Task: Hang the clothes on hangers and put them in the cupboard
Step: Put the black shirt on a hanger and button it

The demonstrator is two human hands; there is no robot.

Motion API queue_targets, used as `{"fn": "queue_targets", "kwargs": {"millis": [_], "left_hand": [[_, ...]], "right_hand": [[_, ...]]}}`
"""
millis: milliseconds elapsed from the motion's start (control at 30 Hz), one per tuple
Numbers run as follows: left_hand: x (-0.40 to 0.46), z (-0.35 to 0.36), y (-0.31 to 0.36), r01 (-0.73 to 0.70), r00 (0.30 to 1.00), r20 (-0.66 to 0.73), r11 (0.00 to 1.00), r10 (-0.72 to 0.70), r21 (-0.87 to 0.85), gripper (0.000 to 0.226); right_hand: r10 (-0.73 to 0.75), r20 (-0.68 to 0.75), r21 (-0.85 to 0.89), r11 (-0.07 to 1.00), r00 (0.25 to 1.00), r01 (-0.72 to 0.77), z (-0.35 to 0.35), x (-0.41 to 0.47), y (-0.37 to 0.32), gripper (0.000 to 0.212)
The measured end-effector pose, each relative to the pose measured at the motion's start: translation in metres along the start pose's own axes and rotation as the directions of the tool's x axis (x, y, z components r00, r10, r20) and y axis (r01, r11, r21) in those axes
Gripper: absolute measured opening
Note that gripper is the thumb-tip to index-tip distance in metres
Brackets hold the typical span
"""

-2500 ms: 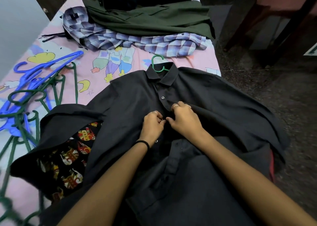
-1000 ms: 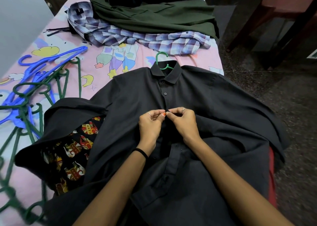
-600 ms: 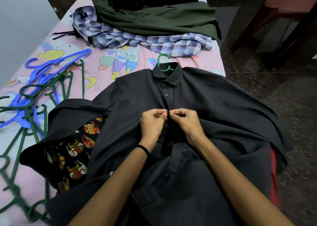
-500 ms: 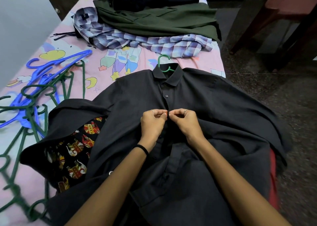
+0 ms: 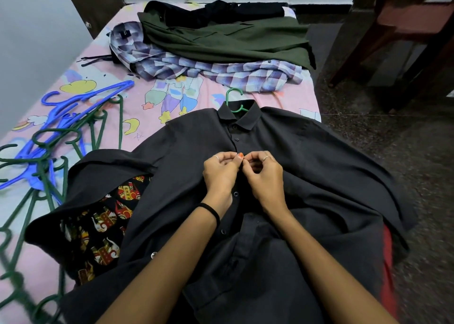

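A dark grey shirt lies face up on the bed, spread over a green hanger whose hook sticks out above the collar. My left hand and my right hand meet at the shirt's button placket, below the two fastened top buttons. Each hand pinches the placket edge with thumb and fingertips. A black garment with a red and yellow print shows under the shirt's left sleeve.
A checked shirt, an olive green garment and a black garment lie piled at the far end of the pink bedsheet. Several blue and green hangers are heaped at the left. A wooden chair stands on the floor at the right.
Both hands have stayed at the placket, working the same spot with small finger movements. The head view has drifted slightly so the bed sits lower in frame.
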State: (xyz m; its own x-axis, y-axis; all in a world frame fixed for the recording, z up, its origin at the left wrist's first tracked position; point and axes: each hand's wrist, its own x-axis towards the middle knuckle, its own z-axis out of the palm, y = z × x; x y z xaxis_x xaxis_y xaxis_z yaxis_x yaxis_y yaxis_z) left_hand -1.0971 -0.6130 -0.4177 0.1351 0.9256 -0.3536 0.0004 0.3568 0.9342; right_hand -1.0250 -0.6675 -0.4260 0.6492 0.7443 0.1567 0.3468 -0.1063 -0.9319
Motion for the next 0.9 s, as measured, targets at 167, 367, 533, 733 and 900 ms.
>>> {"fn": "queue_targets", "kwargs": {"millis": [167,367,533,733,900], "left_hand": [[-0.003,-0.004,0.002,0.090,0.993,0.087,0.990,-0.081,-0.107,0.008],[0.009,-0.006,0.020,0.106,0.973,0.215,0.992,-0.087,-0.074,0.010],[0.038,0.005,0.053,0.064,0.994,0.097,0.992,-0.053,-0.112,0.018],[0.067,0.025,0.068,0.049,0.998,0.042,0.997,-0.046,-0.064,0.023],[0.085,0.037,0.066,0.041,0.999,-0.003,0.997,-0.041,0.066,0.026]], "right_hand": [[0.248,0.062,0.285,0.924,0.967,-0.255,-0.004,0.000,-0.002,0.010],[0.245,0.019,0.223,0.944,0.969,-0.243,-0.019,0.011,-0.010,0.011],[-0.269,-0.103,-0.209,0.947,0.958,0.244,-0.042,0.007,-0.038,0.015],[-0.441,0.157,-0.586,0.679,0.884,0.443,-0.028,-0.007,-0.023,0.025],[-0.248,0.195,-0.798,0.522,0.949,0.301,-0.003,0.012,0.002,0.058]]}}
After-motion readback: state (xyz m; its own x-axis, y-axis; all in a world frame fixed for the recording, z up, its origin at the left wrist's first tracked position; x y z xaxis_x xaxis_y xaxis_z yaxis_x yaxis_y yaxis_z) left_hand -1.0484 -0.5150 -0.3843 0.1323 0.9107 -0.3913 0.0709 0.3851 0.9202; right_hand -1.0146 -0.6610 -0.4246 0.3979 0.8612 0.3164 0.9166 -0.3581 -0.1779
